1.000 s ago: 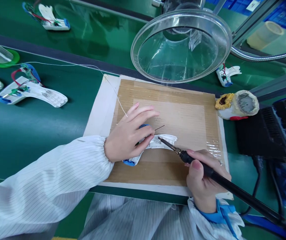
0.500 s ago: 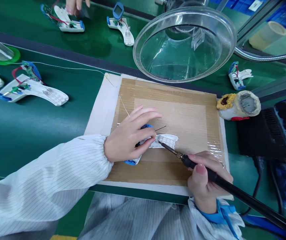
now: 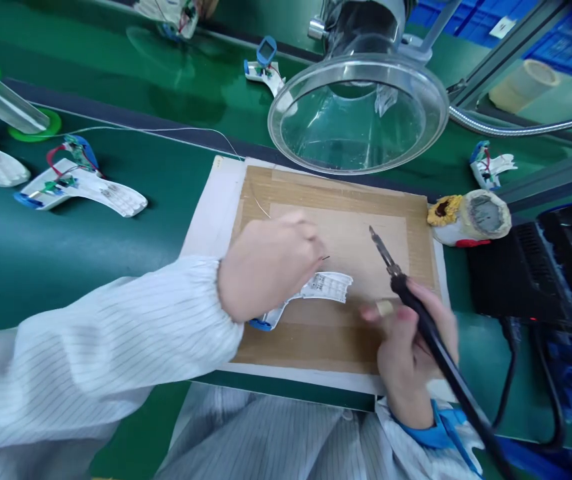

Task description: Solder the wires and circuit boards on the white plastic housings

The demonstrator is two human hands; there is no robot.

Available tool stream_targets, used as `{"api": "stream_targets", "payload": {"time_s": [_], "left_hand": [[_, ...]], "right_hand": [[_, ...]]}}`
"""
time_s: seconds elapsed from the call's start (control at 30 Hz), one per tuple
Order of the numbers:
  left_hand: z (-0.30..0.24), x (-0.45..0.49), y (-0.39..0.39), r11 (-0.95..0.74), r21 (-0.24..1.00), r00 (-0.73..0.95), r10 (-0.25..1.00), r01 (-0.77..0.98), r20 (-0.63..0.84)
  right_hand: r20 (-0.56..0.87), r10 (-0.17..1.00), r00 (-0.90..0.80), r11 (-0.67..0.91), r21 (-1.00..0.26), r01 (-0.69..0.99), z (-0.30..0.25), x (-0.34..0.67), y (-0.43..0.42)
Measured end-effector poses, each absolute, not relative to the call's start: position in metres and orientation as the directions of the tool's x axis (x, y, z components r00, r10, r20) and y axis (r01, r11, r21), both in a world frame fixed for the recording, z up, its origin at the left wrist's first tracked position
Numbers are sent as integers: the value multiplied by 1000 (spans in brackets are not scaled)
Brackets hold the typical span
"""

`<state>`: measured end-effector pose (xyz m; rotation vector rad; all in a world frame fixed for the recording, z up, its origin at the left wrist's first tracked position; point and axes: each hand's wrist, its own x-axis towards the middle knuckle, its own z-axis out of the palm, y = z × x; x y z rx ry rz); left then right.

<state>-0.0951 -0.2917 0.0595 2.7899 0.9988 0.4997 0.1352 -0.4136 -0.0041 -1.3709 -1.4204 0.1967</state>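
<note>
Left hand [image 3: 269,270] curled tight over the blue-tipped white plastic housing [image 3: 329,288], right there mid-pad on the cardboard mat [image 3: 336,193]; right hand [image 3: 411,360] closed around a soldering iron [image 3: 419,328], tip up, just clear of the housing!

The blurred left hand [image 3: 269,270] hides one end of the white piece [image 3: 326,288].

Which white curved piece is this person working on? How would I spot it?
Find the clear round hood hanging over the green bench, then the brown card mat below it. On that mat lies a curved white piece with a blue end, under the person's left hand; similar pieces lie out on the bench.
</note>
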Motion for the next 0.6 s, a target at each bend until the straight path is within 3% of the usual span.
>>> {"api": "stream_targets", "payload": {"time_s": [0.07, 0.13, 0.27, 0.33, 0.43, 0.53, 0.6], "left_hand": [[58, -86, -289, -774, 252, 768, 624, 581, 145], [57, -84, -285, -772, 305, 784, 610, 558, 110], [70, -103, -290, -721, 521, 732, 638, 457, 241], [78, -116, -296, -586, 714, 661, 714, 383, 232], [86, -130, -300, -174, 958, 600, 800, 227, 3], [84, -137, -297, 110, 983, 586, 791, 149, -178], [77, -137, -295, 52, 985, 563, 815, 166, -138]], "right_hand": [[466, 865, 186, 241, -711, 660, -5, 130, -409], [424, 904, 60, 268, -668, 694, -7, 127, -403], [411, 907, -92, 353, -625, 696, -12, 126, -397], [426, 897, -116, 382, -618, 687, -14, 127, -397], [425, 897, -119, 384, -622, 682, -16, 128, -397], [410, 903, -127, 380, -625, 682, -17, 128, -397], [411, 901, -136, 385, -616, 687, -16, 127, -398]]}}
